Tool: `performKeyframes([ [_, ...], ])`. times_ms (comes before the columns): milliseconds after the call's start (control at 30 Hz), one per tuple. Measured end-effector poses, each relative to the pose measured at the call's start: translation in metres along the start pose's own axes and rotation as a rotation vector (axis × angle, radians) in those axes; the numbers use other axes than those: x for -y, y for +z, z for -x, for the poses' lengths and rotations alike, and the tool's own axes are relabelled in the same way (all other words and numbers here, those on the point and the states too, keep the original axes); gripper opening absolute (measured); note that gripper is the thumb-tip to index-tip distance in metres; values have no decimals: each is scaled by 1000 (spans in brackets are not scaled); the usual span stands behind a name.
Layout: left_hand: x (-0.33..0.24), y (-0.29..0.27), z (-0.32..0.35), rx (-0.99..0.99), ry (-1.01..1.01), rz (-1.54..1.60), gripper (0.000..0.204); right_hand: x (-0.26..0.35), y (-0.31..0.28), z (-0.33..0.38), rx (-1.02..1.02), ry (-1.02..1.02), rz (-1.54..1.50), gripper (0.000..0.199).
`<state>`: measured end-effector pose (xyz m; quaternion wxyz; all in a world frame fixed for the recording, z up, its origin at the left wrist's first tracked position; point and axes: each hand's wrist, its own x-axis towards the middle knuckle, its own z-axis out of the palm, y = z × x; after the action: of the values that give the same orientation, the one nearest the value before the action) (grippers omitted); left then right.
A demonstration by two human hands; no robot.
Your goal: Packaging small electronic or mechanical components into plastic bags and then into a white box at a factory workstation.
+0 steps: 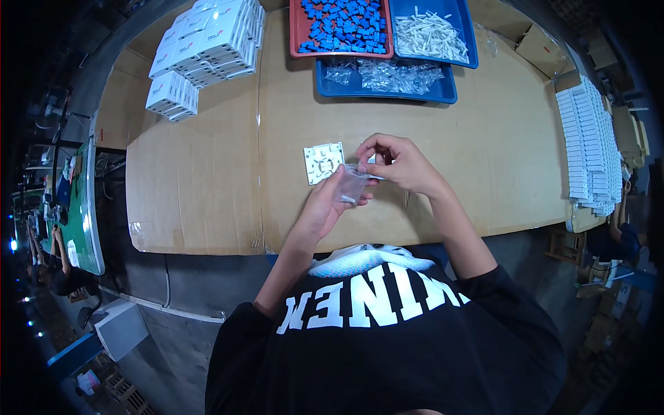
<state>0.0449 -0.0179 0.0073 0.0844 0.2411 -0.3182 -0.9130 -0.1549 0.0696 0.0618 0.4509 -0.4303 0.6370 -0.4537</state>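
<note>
Over the bench [207,173], near a white plate [322,155], the left hand [322,209] grips a clear bag [353,185] as the right hand's [409,166] fingers pinch its top edge; likely light, limp and slippery, it seems best held there.

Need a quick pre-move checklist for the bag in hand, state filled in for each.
1. Clear plastic bag supported: ok, in the left hand.
2. Right hand away from the bag: not ok, its fingers are at the bag's upper edge.
3. Bag mouth open: cannot tell, fingers and blur hide it.
4. Small white piece in the bag: cannot tell; it shows at the lower end, but inside or behind is unclear.
5. White square plate flat on the cardboard surface: ok.
6. Blue parts available: ok, many in the red tray.
</note>
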Motion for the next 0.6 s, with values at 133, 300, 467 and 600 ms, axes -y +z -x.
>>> performKeyframes([
  [133,2,4,2,46,-32,8,53,9,-9,-9,165,-34,195,13],
  [300,2,4,3,54,-29,-28,54,11,-16,-24,379,-258,293,12],
  [467,0,1,6,74,-93,-73,54,15,-23,-25,573,-105,257,19],
  [600,0,2,4,104,-82,5,55,11,-24,-21,466,-47,77,31],
])
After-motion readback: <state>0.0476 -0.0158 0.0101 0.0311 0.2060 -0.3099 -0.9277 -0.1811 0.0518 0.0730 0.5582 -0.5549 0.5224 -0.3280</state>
